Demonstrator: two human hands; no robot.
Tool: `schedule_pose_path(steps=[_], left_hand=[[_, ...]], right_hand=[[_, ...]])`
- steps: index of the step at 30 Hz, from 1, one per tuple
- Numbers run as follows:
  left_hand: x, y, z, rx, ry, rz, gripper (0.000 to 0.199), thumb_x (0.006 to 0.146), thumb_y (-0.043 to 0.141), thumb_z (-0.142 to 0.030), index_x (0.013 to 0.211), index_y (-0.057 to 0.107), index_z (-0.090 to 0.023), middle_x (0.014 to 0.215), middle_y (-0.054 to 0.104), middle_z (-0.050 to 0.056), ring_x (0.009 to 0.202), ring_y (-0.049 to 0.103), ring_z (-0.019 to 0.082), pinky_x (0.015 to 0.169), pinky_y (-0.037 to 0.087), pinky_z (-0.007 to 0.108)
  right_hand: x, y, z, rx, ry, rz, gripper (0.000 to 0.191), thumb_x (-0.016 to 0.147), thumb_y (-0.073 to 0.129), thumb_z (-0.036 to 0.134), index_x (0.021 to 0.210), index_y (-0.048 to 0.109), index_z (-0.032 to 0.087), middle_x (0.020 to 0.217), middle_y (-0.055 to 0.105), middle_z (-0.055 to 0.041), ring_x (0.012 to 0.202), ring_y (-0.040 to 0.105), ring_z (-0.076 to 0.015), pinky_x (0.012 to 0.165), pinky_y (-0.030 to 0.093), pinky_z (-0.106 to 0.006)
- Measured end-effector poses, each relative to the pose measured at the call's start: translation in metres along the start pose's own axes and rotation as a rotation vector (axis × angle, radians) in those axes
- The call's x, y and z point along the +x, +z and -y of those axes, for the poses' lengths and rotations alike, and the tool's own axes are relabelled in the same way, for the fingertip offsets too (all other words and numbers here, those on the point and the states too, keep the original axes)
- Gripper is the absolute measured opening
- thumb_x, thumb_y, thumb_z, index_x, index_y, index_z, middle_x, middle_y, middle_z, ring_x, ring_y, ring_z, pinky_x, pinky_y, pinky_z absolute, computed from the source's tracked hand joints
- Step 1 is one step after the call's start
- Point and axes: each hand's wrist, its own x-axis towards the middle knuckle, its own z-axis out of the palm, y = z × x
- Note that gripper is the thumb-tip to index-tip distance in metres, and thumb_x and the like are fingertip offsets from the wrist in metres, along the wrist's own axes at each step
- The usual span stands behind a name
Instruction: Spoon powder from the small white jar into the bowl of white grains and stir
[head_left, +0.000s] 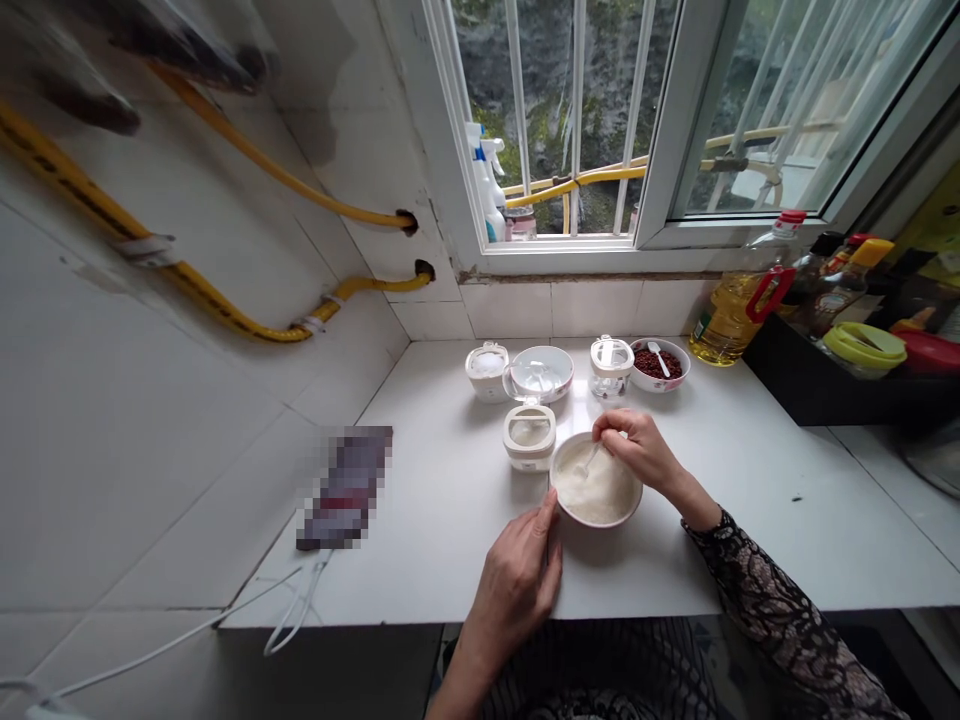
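A white bowl [596,523] of pale, grainy or powdery stuff stands near the counter's front edge. My right hand [634,448] is closed in a pinch on the handle of a small pale spoon [588,464], whose tip dips into the bowl. From the near left, my left hand [521,568] holds the bowl's side, its fingertips at the rim. Touching or nearly touching the bowl's left is a square jar [529,440] with a raised clear lid. Another jar [487,372] with white contents, a bowl [551,374] and a third clear jar [611,368] are behind.
A bowl of dark red beans [658,364] with a white spoon stands at the back. Right of it are an oil bottle [731,310] and a black box [847,375] of condiments. A blurred dark object [349,488] and a white cable [296,600] lie left.
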Motion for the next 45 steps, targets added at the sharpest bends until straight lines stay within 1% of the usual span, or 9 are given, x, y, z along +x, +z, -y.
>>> schedule_pose_path(steps=[4,8,16,26,31,36,41,43,45], left_hand=[[0.000,0.000,0.000,0.003,0.000,-0.002,0.071,0.096,0.045,-0.009,0.161,0.017,-0.017,0.116,0.071,0.015,0.101,0.069,0.025,0.084,0.060,0.037],[0.000,0.000,0.000,-0.005,-0.003,-0.002,0.071,0.096,0.046,-0.008,0.161,0.018,-0.017,0.117,0.070,0.015,0.102,0.069,0.025,0.086,0.060,0.037],[0.000,-0.001,0.000,-0.003,-0.007,0.004,0.072,0.095,0.045,-0.008,0.161,0.017,-0.018,0.117,0.070,0.015,0.102,0.069,0.025,0.085,0.060,0.037],[0.000,0.000,0.000,0.002,-0.010,0.010,0.072,0.096,0.045,-0.009,0.161,0.016,-0.016,0.114,0.071,0.015,0.100,0.069,0.025,0.085,0.060,0.037],[0.000,0.000,0.000,-0.004,0.000,0.005,0.073,0.095,0.044,-0.009,0.161,0.014,-0.017,0.116,0.070,0.015,0.101,0.069,0.025,0.085,0.060,0.038],[0.002,-0.001,-0.001,0.000,-0.002,0.008,0.073,0.096,0.045,-0.010,0.162,0.013,-0.016,0.118,0.070,0.015,0.102,0.069,0.025,0.086,0.060,0.037],[0.002,-0.001,-0.001,-0.004,-0.003,-0.002,0.071,0.097,0.044,-0.010,0.161,0.015,-0.017,0.119,0.070,0.015,0.104,0.068,0.026,0.087,0.060,0.038],[0.001,-0.001,-0.001,0.000,-0.004,-0.004,0.070,0.097,0.045,-0.010,0.161,0.016,-0.016,0.118,0.071,0.015,0.104,0.068,0.026,0.087,0.060,0.038],[0.001,0.000,0.000,0.003,-0.004,-0.002,0.071,0.097,0.045,-0.010,0.161,0.017,-0.016,0.118,0.071,0.015,0.104,0.068,0.026,0.087,0.060,0.038]], right_hand=[[0.004,-0.006,-0.003,0.227,0.214,-0.040,0.018,0.067,0.049,0.024,0.061,0.065,0.019,0.049,0.053,0.0024,0.050,0.045,-0.0133,0.053,0.033,-0.027],[0.007,-0.009,-0.002,0.375,0.306,-0.063,0.016,0.063,0.053,0.027,0.058,0.065,0.019,0.046,0.051,0.0029,0.048,0.043,-0.0123,0.053,0.032,-0.027],[0.009,-0.009,0.000,0.492,0.400,-0.099,0.014,0.058,0.055,0.026,0.054,0.066,0.018,0.044,0.050,0.0025,0.047,0.042,-0.0115,0.053,0.033,-0.027],[0.011,-0.007,-0.001,0.565,0.413,-0.123,0.011,0.059,0.058,0.026,0.057,0.065,0.018,0.046,0.049,0.0031,0.048,0.043,-0.0122,0.055,0.037,-0.029],[0.011,0.004,0.007,0.488,0.267,-0.172,0.014,0.072,0.060,0.031,0.074,0.067,0.019,0.057,0.059,0.0014,0.058,0.054,-0.0155,0.068,0.046,-0.032],[0.007,0.017,0.016,0.203,-0.052,-0.188,0.014,0.091,0.055,0.028,0.093,0.067,0.020,0.078,0.072,-0.0038,0.076,0.065,-0.0195,0.080,0.048,-0.035],[0.006,0.023,0.016,-0.212,-0.423,-0.032,0.024,0.095,0.047,0.012,0.092,0.069,0.021,0.081,0.076,-0.0047,0.076,0.064,-0.0196,0.094,0.042,-0.043],[0.006,0.020,0.017,-0.210,-0.422,-0.050,0.024,0.096,0.046,0.013,0.093,0.069,0.021,0.081,0.076,-0.0046,0.076,0.064,-0.0195,0.094,0.042,-0.042],[0.004,0.015,0.017,-0.130,-0.333,-0.124,0.021,0.095,0.049,0.016,0.094,0.069,0.022,0.080,0.076,-0.0046,0.078,0.065,-0.0205,0.091,0.044,-0.041]])
